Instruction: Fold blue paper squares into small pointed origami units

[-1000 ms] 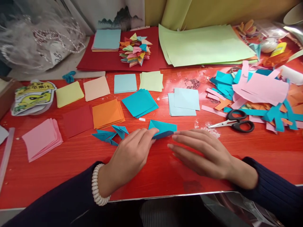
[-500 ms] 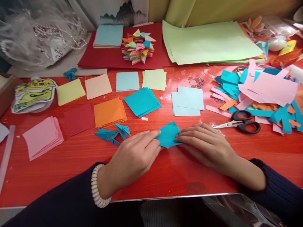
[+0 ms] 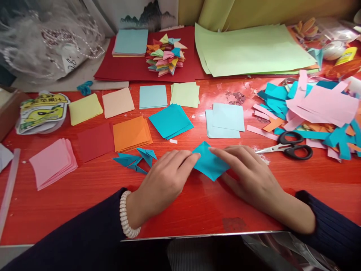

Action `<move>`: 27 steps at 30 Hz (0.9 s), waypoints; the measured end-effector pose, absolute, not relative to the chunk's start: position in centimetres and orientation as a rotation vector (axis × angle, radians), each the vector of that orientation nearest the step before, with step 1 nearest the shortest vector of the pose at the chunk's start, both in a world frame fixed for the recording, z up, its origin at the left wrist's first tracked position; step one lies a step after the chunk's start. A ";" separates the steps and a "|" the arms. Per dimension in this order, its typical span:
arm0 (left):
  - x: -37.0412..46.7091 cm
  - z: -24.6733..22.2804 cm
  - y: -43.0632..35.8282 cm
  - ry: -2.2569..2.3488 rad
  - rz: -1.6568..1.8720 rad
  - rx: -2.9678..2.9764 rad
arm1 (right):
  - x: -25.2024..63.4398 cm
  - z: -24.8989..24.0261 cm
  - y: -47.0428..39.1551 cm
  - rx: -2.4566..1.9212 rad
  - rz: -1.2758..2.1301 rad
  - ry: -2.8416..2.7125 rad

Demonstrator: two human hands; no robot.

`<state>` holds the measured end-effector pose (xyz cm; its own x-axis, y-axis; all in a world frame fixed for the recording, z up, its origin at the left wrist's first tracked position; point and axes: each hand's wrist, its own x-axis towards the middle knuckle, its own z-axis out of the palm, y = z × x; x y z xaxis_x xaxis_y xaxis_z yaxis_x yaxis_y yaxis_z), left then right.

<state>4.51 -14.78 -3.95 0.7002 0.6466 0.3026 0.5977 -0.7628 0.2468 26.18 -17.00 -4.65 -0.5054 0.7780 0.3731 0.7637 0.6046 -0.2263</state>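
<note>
A square of blue paper (image 3: 212,163) with a faint crease is held between my two hands, just over the red table. My left hand (image 3: 169,177) pinches its left corner between thumb and fingers. On the other side, my right hand (image 3: 251,177) grips the right part, index finger on top and thumb underneath. Several folded blue paper pieces (image 3: 135,161) lie left of my left hand. Beyond the held sheet is a stack of blue paper squares (image 3: 171,121). Scissors (image 3: 293,146) with black handles rest right of my right hand.
Paper squares in orange (image 3: 131,134), red (image 3: 96,141), pink (image 3: 53,163) and pale blue (image 3: 228,117) lie around the table. At the right is a heap of paper scraps (image 3: 318,105). A colourful folded-paper ball (image 3: 166,56) and large light-green sheets (image 3: 254,52) sit at the back.
The blue square has turned and tilted, its right side now reaching further right. My left hand has shifted right; my right index finger has moved to the sheet's upper edge.
</note>
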 end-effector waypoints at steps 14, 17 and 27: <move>4.8 -4.1 -14.8 1.032 0.518 2.785 | 26.1 -4.0 -15.9 -1.236 0.442 -2.274; 5.2 -4.2 -14.7 1.107 0.546 2.747 | 25.8 -4.1 -15.8 -1.331 0.483 -2.234; 5.3 -4.4 -14.4 1.093 0.479 2.795 | 25.3 -4.6 -15.5 -1.490 0.359 -2.160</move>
<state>5.27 -14.37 -4.44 0.6926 0.6758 0.2524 0.6434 -0.7369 0.2075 25.28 -15.55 -4.60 -0.2860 0.9270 0.2425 0.7987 0.3705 -0.4741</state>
